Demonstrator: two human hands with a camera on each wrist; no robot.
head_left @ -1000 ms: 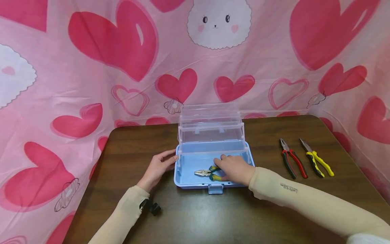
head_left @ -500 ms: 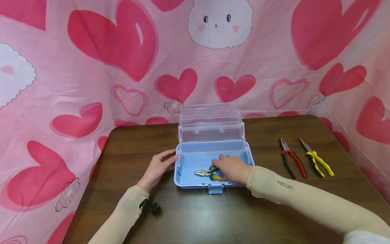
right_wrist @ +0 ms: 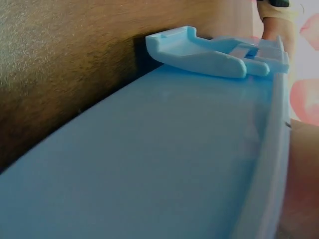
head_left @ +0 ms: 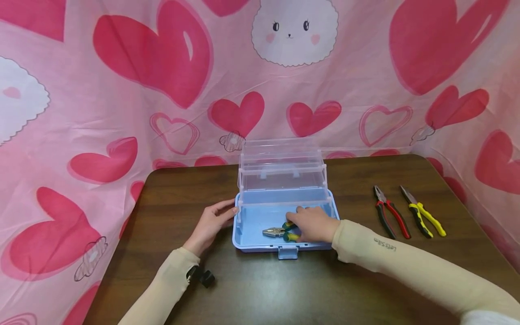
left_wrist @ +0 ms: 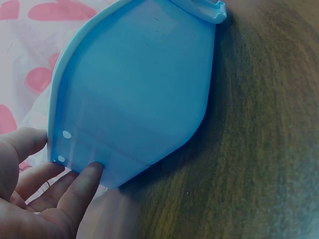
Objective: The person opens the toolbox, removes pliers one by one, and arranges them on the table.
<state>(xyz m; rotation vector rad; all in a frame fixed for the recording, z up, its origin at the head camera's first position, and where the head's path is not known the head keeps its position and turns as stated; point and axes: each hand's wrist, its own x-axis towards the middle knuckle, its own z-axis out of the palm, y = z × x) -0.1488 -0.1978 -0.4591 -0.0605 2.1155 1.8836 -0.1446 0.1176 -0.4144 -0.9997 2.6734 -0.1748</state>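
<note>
My right hand [head_left: 314, 224] reaches into the blue toolbox [head_left: 253, 248] and grips the combination pliers [head_left: 274, 232] by their green and yellow handles. The pliers' metal head points left, low inside the box, and the handle ends are hidden under the hand. In the right wrist view the box's front wall and blue latch [right_wrist: 199, 55] block any sight of the fingers' work. My left hand [head_left: 210, 225] holds the box's left end. In the left wrist view its thumb is at the rim and its fingertips [left_wrist: 94, 169] lie on the outer side wall.
The toolbox's clear lid and trays [head_left: 282, 158] stand raised behind it. Red-and-black pliers [head_left: 390, 210] and yellow-and-black long-nose pliers [head_left: 420, 210] lie on the brown table [head_left: 264, 289] to the right. A pink heart-patterned cloth [head_left: 174, 90] hangs behind.
The right hand and the combination pliers shift slightly left, then slightly right, inside the box. The left hand keeps its place.
</note>
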